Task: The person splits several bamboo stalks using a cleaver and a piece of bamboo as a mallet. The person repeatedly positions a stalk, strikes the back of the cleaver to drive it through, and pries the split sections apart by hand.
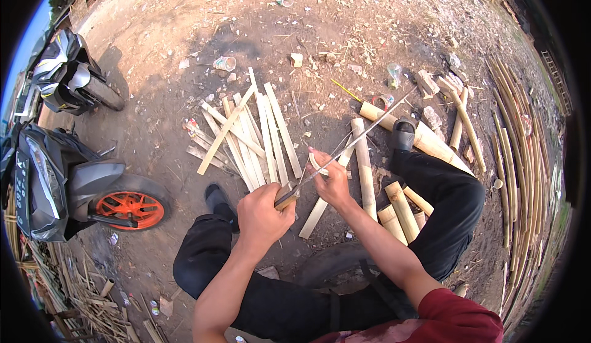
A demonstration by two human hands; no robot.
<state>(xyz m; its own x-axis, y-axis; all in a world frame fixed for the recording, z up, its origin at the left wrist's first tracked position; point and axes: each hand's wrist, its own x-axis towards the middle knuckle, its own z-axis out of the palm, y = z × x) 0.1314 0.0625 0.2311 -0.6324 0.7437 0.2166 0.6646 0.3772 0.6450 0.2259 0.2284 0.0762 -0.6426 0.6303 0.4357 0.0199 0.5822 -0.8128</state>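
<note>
My left hand [263, 215] is closed around the brown handle of a long, thin-bladed tool [363, 135]. Its narrow grey blade slants away to the upper right, seen nearly edge-on, so I cannot tell whether it is a knife or a saw. My right hand [333, 182] is closed beside the blade, with a pale curved piece [317, 164] that looks like bamboo in its fingers. Split bamboo strips [280, 124] lie in a loose fan beyond my hands. Under my right forearm another flat strip [314, 218] lies on the ground.
Bamboo sections [364, 167] lie by my right leg; my right foot [403, 135] rests near a thick bamboo pole [434, 143]. Long poles [520, 158] line the far right. Two motorcycles stand left, the nearer with an orange wheel [130, 209]. A dark tyre [332, 262] is below me.
</note>
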